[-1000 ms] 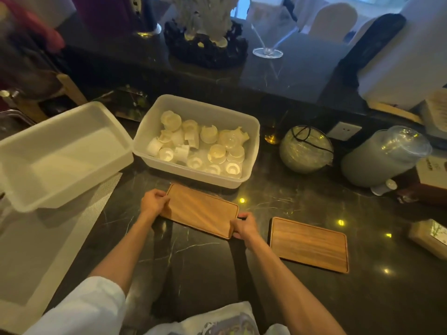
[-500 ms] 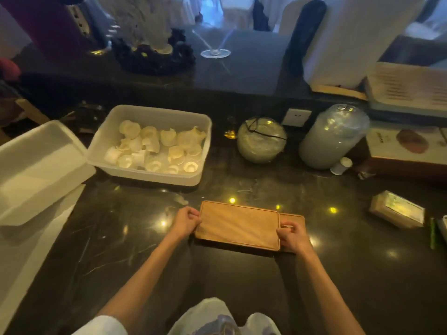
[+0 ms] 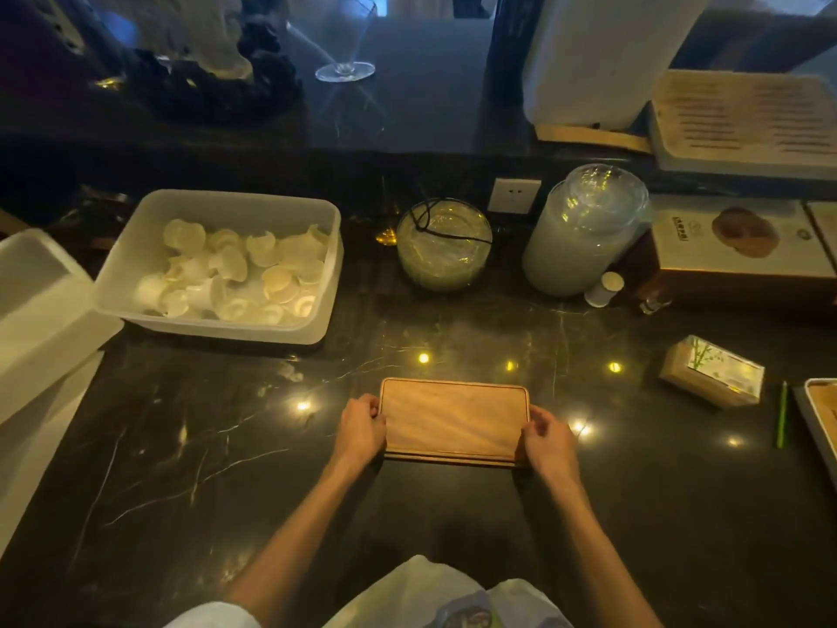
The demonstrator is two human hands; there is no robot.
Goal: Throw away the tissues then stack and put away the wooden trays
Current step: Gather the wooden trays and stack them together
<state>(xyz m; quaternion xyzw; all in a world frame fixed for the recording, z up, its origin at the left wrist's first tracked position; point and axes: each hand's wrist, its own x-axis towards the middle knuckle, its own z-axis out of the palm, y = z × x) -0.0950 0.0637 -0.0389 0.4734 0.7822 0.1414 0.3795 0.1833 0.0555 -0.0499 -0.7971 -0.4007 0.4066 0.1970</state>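
Two rectangular wooden trays lie stacked on the dark marble counter (image 3: 190, 446). The top tray (image 3: 454, 419) covers the lower tray (image 3: 453, 460), of which only the front edge shows. My left hand (image 3: 360, 430) grips the stack's left end and my right hand (image 3: 545, 439) grips its right end. No tissues are visible on the trays.
A white plastic tub (image 3: 136, 265) of small white cups stands at the back left, with an empty tub (image 3: 40, 310) further left. Behind the trays stand a glass bowl (image 3: 444, 247) and a lidded jar (image 3: 582, 237). A tissue box (image 3: 711, 378) and a metal tray edge (image 3: 815, 414) sit right.
I carried the left tray to the right and set it on top of the second tray; the two now line up as one stack. My view shifted right.
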